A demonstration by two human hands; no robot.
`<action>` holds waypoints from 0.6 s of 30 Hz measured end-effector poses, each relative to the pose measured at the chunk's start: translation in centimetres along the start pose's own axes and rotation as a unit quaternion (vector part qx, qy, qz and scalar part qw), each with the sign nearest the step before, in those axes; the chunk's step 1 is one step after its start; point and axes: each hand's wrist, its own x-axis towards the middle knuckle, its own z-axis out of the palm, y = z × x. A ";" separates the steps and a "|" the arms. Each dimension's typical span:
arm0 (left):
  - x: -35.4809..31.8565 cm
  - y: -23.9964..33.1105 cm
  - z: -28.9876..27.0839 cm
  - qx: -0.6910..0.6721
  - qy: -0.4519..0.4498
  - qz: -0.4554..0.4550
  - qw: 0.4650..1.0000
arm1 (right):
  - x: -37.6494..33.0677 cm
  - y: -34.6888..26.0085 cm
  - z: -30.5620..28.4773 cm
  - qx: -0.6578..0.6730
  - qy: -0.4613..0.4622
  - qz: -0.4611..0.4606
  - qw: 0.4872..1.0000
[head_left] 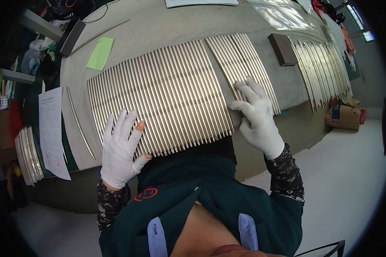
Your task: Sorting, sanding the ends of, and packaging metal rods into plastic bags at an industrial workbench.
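Note:
A wide row of shiny metal rods (158, 90) lies side by side on the grey table in front of me. To its right, across a narrow gap, is a smaller group of the same rods (240, 55). My left hand (119, 154), in a white glove with bare thumb and index tips, rests with fingers stretched out over the near left end of the wide row. My right hand (259, 118), also gloved, is over the near end of the smaller group. Its fingers are bent and apart, some touching those rods, the thumb and index finger toward the gap.
A dark brown block (283, 49) and another bundle of rods (323, 73) lie at the right. Single rods (80, 123), a green paper (100, 53) and a printed sheet (52, 132) are at the left. Clear plastic bags (280, 15) lie at the back.

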 end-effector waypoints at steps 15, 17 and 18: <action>0.0 0.0 -0.2 -0.009 -0.002 0.002 1.000 | 2.2 -0.6 -1.8 -0.075 -0.105 -0.171 0.977; -0.1 0.0 -0.2 -0.008 -0.005 0.001 1.000 | 2.3 -0.8 -1.9 -0.081 -0.122 -0.182 0.972; -0.1 0.0 -0.2 -0.010 -0.007 0.000 1.000 | 2.4 -0.8 -2.0 -0.080 -0.131 -0.185 0.971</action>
